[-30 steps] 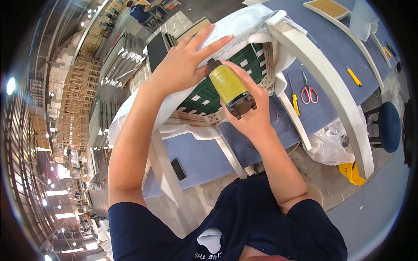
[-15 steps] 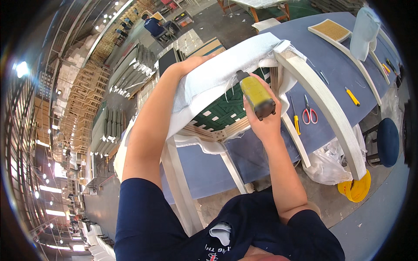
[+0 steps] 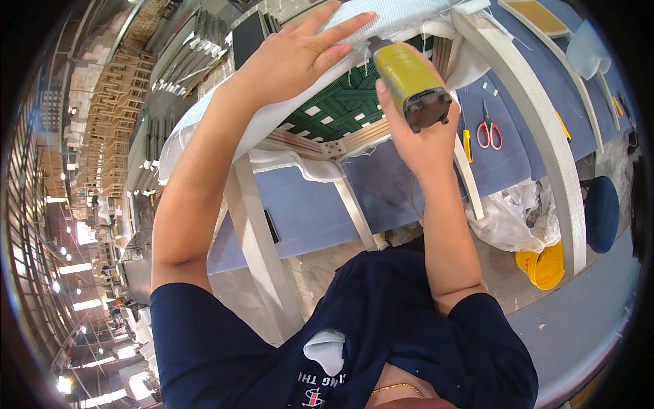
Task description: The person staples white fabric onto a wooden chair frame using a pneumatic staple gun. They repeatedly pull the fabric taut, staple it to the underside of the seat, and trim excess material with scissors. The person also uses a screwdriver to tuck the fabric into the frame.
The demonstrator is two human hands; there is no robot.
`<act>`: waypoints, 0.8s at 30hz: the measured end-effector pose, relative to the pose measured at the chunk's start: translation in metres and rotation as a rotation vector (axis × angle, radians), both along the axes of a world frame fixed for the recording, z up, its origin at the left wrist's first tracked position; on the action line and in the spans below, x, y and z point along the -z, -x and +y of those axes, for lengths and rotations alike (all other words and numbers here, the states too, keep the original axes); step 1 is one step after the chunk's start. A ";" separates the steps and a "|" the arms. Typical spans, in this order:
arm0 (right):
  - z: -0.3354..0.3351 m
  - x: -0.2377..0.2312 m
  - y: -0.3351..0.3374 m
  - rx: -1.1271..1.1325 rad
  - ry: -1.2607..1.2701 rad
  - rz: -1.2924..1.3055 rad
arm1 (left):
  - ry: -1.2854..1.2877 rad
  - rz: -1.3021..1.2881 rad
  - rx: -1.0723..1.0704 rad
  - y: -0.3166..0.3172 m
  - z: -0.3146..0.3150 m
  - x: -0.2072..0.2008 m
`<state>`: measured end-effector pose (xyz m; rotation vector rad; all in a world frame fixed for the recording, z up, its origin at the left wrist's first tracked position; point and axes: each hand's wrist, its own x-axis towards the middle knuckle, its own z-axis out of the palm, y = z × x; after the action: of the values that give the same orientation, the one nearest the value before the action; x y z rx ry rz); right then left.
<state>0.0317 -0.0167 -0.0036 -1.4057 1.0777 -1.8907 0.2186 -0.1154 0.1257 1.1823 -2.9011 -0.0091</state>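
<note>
An upturned chair with pale wooden legs (image 3: 528, 102) stands tilted before me, its underside showing green woven webbing (image 3: 340, 102). White fabric (image 3: 402, 20) wraps the seat edge, with loose threads hanging from it. My left hand (image 3: 289, 65) lies on that fabric, fingers spread, at the far left part of the edge. Gripped in my right hand (image 3: 426, 150) is a yellow-green staple gun (image 3: 407, 71) with a dark end cap. Its nose points at the fabric's inner edge, just right of my left fingertips; whether it touches cannot be made out.
Red-handled scissors (image 3: 489, 134) and a yellow-handled tool (image 3: 467, 144) lie on the blue-covered table (image 3: 504, 167). A dark flat object (image 3: 272, 226) rests by the near left leg. Beyond the right leg are a plastic bag (image 3: 507, 225), a yellow bucket (image 3: 543, 268) and a blue stool (image 3: 603, 215).
My left hand has come over the top of the fabric edge, its fingers now spread in sight. The staple gun has shifted up in the picture, and the whole view has tilted down.
</note>
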 end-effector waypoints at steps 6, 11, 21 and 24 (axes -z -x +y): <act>0.014 -0.009 -0.017 -0.086 0.027 0.017 | 0.148 -0.065 0.157 -0.004 -0.004 0.005; 0.016 -0.009 -0.020 -0.091 0.022 0.034 | 0.250 0.000 0.162 -0.010 -0.006 0.019; 0.017 -0.013 -0.024 -0.119 0.008 0.013 | 0.160 0.007 0.109 -0.009 0.001 0.014; 0.018 -0.010 -0.022 -0.132 -0.004 -0.002 | 0.097 -0.080 0.098 -0.009 -0.003 0.005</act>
<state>0.0534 0.0010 0.0065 -1.4360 0.9630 -1.7952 0.2276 -0.1188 0.1206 1.0484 -2.9864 0.1807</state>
